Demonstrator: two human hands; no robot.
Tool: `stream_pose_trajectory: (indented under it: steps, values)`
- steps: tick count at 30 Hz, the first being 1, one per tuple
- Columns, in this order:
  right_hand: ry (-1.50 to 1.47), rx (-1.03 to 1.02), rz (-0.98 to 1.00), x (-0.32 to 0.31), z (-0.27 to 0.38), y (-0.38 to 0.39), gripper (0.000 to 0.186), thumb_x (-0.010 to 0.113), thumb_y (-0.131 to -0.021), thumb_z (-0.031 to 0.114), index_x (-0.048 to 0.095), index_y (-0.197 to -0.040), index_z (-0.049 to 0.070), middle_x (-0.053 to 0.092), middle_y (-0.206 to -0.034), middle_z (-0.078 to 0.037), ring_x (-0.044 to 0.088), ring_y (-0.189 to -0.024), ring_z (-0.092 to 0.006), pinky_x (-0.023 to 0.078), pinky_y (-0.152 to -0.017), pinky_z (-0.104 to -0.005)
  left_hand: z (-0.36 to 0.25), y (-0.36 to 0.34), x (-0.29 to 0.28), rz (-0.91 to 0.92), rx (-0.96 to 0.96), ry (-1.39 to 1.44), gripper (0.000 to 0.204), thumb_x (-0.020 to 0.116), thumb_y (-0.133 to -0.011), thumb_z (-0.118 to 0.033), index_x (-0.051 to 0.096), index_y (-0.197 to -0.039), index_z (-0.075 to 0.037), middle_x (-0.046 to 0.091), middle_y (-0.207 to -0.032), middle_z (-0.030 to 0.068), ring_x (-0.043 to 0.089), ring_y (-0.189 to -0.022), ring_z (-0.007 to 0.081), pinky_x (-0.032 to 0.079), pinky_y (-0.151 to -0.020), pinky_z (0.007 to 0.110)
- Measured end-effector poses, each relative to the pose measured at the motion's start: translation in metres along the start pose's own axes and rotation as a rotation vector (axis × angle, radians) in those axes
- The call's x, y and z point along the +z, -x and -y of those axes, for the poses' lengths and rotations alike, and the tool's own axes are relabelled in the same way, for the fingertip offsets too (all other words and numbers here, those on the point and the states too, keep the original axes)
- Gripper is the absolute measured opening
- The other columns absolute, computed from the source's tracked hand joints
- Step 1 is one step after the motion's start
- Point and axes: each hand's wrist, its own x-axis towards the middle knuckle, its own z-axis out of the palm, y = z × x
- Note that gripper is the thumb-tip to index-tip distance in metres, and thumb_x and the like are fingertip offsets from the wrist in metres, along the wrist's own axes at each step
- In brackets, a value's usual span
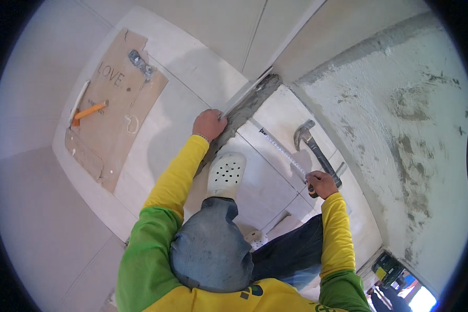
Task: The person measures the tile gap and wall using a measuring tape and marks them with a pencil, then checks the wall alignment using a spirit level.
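My left hand (209, 125) is closed, its fingers curled over the near end of a thin pale strip (247, 92). The strip runs along a gap of rough grey mortar (255, 105) between floor tiles. In my right hand (322, 184) is a tape measure (312, 191), mostly covered by my fingers. Its white blade (286, 154) is drawn out over the tiles toward the mortar gap. A claw hammer (319, 152) with a dark handle lies just beyond that hand, the handle's end close to my knuckles.
My white perforated clog (226, 174) stands beside the gap. On the left lies a cardboard sheet (104, 151) bearing an orange-handled tool (91, 110) and a grey, mortar-smeared tool (140, 63). A rough plastered wall (369, 104) rises on the right; a dark green-and-black device (387, 269) stands at its foot.
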Motion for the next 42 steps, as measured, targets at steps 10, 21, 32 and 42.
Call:
stream_pose_trajectory:
  steps: [10,21,32,42]
  values:
    - [-0.070,-0.112,-0.087,0.013,0.013,-0.036,0.023,0.058,-0.085,0.021,0.068,-0.087,0.000,0.064,-0.073,-0.005,0.060,-0.068,-0.0127,0.047,-0.064,-0.0257,0.033,0.019,0.001,0.028,0.010,0.508,0.035,0.067,-0.075,-0.022,0.067,-0.106,-0.005,0.066,-0.099,0.0166,0.065,-0.086,0.0283,0.051,-0.080,0.035]
    - [-0.019,-0.051,-0.216,0.021,0.056,-0.108,0.026,0.059,-0.083,0.027,0.069,-0.083,0.004,0.064,-0.068,-0.005,0.058,-0.062,-0.0132,0.046,-0.061,-0.0278,0.045,0.025,0.002,0.057,0.016,0.474,0.029,0.065,-0.080,-0.015,0.067,-0.108,-0.009,0.066,-0.101,0.0145,0.066,-0.087,0.0270,0.051,-0.082,0.032]
    - [0.248,-0.225,-0.261,-0.006,0.052,-0.137,0.031,0.056,-0.082,0.032,0.068,-0.084,0.003,0.063,-0.069,-0.009,0.060,-0.065,-0.0179,0.047,-0.063,-0.0316,0.046,0.020,0.015,0.040,0.004,0.512,0.026,0.061,-0.083,-0.014,0.068,-0.108,-0.011,0.067,-0.104,0.0141,0.065,-0.092,0.0296,0.051,-0.084,0.034]
    - [0.115,-0.153,-0.248,-0.006,0.073,-0.130,0.028,0.059,-0.082,0.029,0.067,-0.080,0.003,0.065,-0.070,-0.010,0.061,-0.063,-0.0201,0.048,-0.063,-0.0306,0.049,0.022,0.012,0.062,-0.025,0.525,0.025,0.060,-0.084,-0.013,0.068,-0.107,-0.011,0.067,-0.103,0.0146,0.066,-0.090,0.0298,0.051,-0.084,0.034]
